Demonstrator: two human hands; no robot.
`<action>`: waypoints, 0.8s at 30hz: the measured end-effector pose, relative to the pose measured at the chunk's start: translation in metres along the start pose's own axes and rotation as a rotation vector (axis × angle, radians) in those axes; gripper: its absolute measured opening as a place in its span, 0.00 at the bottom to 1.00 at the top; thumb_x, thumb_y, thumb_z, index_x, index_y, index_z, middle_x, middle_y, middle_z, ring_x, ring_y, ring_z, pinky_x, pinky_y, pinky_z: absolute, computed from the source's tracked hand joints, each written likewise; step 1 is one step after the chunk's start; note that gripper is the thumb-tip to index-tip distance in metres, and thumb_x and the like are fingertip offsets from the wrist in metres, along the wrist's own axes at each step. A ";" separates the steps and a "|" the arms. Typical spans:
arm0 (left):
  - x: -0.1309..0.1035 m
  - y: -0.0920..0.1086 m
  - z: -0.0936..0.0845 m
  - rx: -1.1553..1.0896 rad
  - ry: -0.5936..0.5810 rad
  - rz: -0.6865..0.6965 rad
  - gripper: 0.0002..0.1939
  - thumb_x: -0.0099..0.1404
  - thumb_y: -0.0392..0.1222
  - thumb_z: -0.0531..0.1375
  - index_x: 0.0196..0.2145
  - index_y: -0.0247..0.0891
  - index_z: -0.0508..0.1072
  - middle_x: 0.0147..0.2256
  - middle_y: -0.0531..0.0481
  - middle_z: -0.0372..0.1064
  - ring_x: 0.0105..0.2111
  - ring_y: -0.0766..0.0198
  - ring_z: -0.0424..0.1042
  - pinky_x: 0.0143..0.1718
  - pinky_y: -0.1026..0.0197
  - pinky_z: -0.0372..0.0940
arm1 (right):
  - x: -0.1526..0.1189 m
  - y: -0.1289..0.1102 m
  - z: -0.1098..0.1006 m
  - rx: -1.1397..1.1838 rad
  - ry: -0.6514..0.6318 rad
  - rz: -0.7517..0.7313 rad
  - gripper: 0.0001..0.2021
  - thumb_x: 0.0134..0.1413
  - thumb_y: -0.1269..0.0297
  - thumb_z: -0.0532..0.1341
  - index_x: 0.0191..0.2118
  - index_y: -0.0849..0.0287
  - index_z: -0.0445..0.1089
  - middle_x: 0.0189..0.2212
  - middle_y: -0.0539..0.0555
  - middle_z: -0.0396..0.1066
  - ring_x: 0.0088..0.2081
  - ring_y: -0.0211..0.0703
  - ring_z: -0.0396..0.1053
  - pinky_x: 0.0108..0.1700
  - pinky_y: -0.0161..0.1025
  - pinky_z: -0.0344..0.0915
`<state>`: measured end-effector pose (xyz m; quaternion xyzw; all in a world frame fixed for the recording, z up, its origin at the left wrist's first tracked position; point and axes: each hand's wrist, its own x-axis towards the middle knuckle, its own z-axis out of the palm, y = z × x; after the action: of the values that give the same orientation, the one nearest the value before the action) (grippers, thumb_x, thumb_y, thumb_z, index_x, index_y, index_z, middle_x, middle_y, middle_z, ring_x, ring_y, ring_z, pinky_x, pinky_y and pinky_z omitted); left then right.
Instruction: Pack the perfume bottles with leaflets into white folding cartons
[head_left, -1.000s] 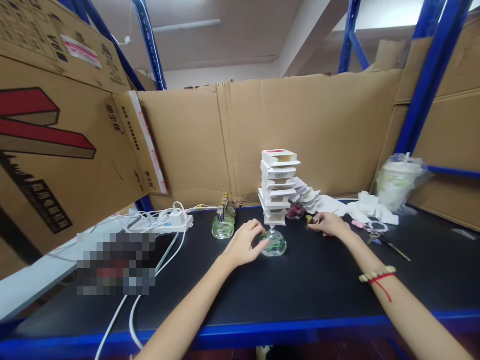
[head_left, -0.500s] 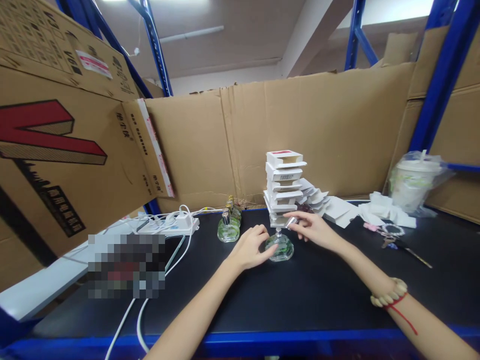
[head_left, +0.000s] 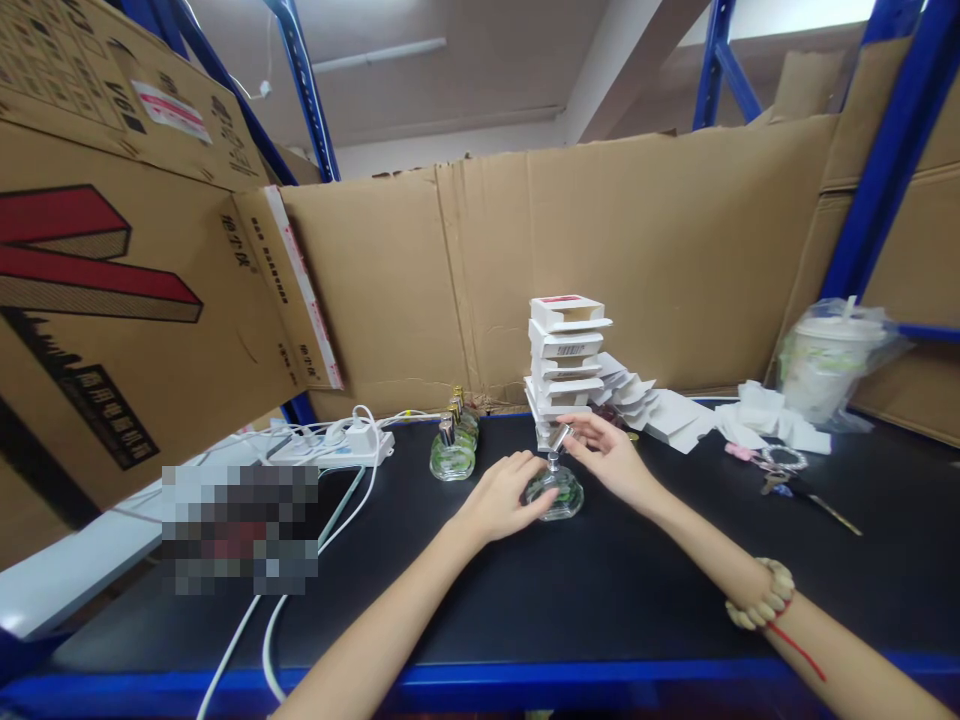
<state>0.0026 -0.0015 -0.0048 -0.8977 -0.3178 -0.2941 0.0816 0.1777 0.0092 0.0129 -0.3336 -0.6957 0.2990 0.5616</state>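
Bottle: upright on the desk, neck upward; clear glass, green-patterned; grasped by the left hand. Cap: long axis tilted, over the neck; silvery; pinched by the right hand.

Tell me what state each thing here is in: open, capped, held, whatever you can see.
Near perfume bottle: upright, uncapped, steadied by the left hand
Silver cap: tilted at the nozzle, not seated, held by the right hand
Front bottle of the row: upright, capped
White boxes: stacked, top one open
Drink cup: upright, lidded, straw in
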 end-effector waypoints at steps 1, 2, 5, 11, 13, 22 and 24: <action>0.000 0.000 0.000 -0.003 0.004 0.007 0.11 0.64 0.47 0.48 0.36 0.37 0.64 0.30 0.49 0.65 0.33 0.62 0.66 0.35 0.60 0.64 | 0.000 -0.001 -0.001 -0.012 -0.016 0.001 0.16 0.43 0.55 0.61 0.37 0.58 0.70 0.34 0.55 0.73 0.33 0.40 0.69 0.37 0.39 0.68; 0.001 0.000 0.000 -0.005 0.008 0.011 0.11 0.64 0.47 0.48 0.35 0.37 0.64 0.30 0.49 0.65 0.32 0.62 0.66 0.34 0.60 0.63 | -0.001 -0.002 -0.001 -0.029 -0.040 0.004 0.16 0.43 0.55 0.61 0.38 0.58 0.71 0.34 0.55 0.73 0.32 0.39 0.68 0.35 0.38 0.68; 0.001 0.000 -0.001 -0.014 0.010 0.000 0.12 0.64 0.48 0.48 0.32 0.37 0.64 0.28 0.50 0.64 0.30 0.63 0.65 0.33 0.61 0.63 | -0.003 -0.005 -0.002 -0.069 -0.133 0.015 0.17 0.43 0.57 0.61 0.39 0.60 0.73 0.33 0.55 0.73 0.27 0.36 0.65 0.30 0.36 0.67; 0.000 -0.003 -0.001 -0.073 0.004 -0.058 0.16 0.63 0.51 0.50 0.25 0.38 0.60 0.24 0.54 0.59 0.26 0.66 0.62 0.30 0.63 0.61 | -0.003 -0.003 -0.003 -0.082 -0.225 0.032 0.19 0.41 0.58 0.63 0.41 0.59 0.74 0.32 0.53 0.71 0.19 0.29 0.53 0.22 0.33 0.61; 0.000 -0.003 -0.001 -0.086 0.005 -0.060 0.15 0.63 0.51 0.50 0.25 0.38 0.60 0.24 0.54 0.59 0.26 0.67 0.61 0.30 0.64 0.60 | -0.003 -0.002 -0.004 -0.078 -0.246 0.036 0.18 0.39 0.59 0.63 0.40 0.59 0.74 0.30 0.52 0.70 0.19 0.28 0.51 0.21 0.33 0.59; 0.000 -0.001 0.002 -0.172 -0.016 -0.129 0.15 0.56 0.52 0.59 0.29 0.38 0.62 0.26 0.55 0.61 0.26 0.67 0.63 0.29 0.65 0.61 | -0.005 -0.002 -0.002 -0.044 -0.320 0.118 0.19 0.36 0.60 0.66 0.38 0.61 0.71 0.29 0.50 0.67 0.18 0.26 0.51 0.20 0.30 0.55; 0.000 -0.002 0.002 -0.160 -0.032 -0.112 0.16 0.55 0.53 0.60 0.31 0.38 0.63 0.27 0.54 0.62 0.27 0.67 0.64 0.30 0.64 0.62 | -0.006 -0.002 0.000 -0.040 -0.312 0.125 0.19 0.37 0.60 0.65 0.39 0.60 0.69 0.29 0.49 0.66 0.17 0.25 0.49 0.20 0.28 0.54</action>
<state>0.0018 0.0006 -0.0065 -0.8867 -0.3441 -0.3084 -0.0121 0.1788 0.0032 0.0112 -0.3366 -0.7582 0.3677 0.4203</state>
